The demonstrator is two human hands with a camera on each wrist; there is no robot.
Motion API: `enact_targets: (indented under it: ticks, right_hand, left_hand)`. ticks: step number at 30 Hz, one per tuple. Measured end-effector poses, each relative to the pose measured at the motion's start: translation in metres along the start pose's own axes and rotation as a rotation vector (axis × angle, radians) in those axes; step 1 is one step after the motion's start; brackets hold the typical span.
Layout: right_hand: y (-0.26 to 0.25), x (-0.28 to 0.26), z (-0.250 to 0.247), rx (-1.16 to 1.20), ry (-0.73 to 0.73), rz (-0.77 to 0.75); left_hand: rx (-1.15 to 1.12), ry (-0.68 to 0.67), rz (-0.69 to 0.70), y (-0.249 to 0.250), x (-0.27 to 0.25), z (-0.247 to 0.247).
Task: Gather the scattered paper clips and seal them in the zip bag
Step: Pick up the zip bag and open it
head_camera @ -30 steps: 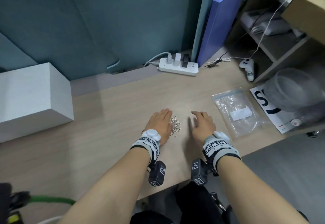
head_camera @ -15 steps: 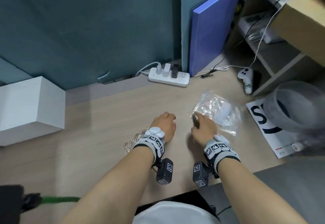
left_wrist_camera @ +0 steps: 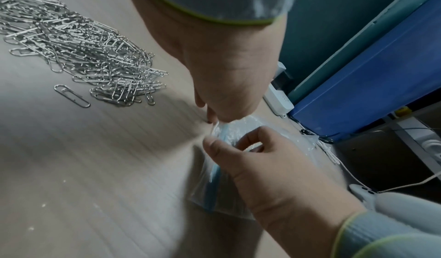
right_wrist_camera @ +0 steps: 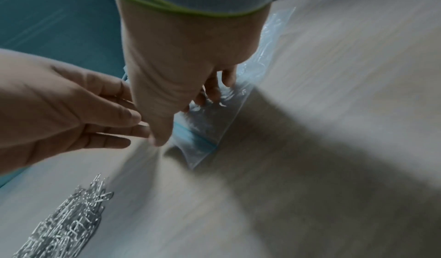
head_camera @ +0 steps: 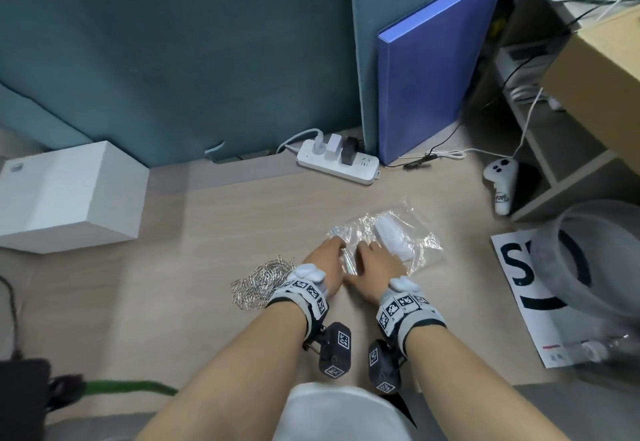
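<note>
A heap of silver paper clips [head_camera: 263, 281] lies on the wooden desk [head_camera: 207, 336] just left of my left wrist; the same paper clips [left_wrist_camera: 78, 49] fill the left wrist view's upper left. The clear zip bag [head_camera: 398, 236], with a white label, lies crumpled ahead of both hands. My left hand [head_camera: 337, 243] pinches the bag's near edge at its fingertips [left_wrist_camera: 212, 118]. My right hand [head_camera: 363, 248] grips the bag by its blue zip strip [left_wrist_camera: 214, 179], thumb and curled fingers on the plastic [right_wrist_camera: 214, 92]. No clips show inside the bag.
A white box [head_camera: 69, 194] stands at the left, a power strip [head_camera: 337, 163] and a blue board [head_camera: 426, 80] at the back. To the right are a white controller [head_camera: 500, 184], a printed sheet [head_camera: 526, 284] and a grey translucent tub [head_camera: 602, 250].
The hands left the clip heap. The right hand dragged the bag from the right toward the middle, and now both hands hold its near edge.
</note>
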State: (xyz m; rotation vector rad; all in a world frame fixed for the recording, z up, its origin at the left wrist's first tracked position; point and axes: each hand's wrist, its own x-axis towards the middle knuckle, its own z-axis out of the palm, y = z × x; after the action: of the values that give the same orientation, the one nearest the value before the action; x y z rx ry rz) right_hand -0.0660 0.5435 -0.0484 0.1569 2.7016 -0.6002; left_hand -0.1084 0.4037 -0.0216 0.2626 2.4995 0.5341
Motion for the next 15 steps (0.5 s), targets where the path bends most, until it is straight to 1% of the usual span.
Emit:
enact_targets:
  ticks: [2,5,9,12,15]
  right_hand:
    - [0.003,0.003,0.000,0.017,-0.035,-0.026]
    - [0.004,0.008,0.002,0.052,-0.036,-0.028]
    - [0.004,0.008,0.006,0.075,-0.033,0.016]
    - [0.000,0.007,0.009,0.032,-0.046,0.033]
    - [-0.002,0.010,0.012,0.000,-0.044,0.007]
  left_hand:
    - [-0.002,0.007,-0.022,0.003,-0.001,-0.002]
    - [0.017,0.044,-0.070,0.002,0.001,-0.001]
    - [0.050,0.067,-0.118,0.006,-0.001,0.003]
    - [0.056,0.031,-0.150,0.004,-0.002,0.008]
    - [0.069,-0.006,-0.156,0.000,-0.003,0.010]
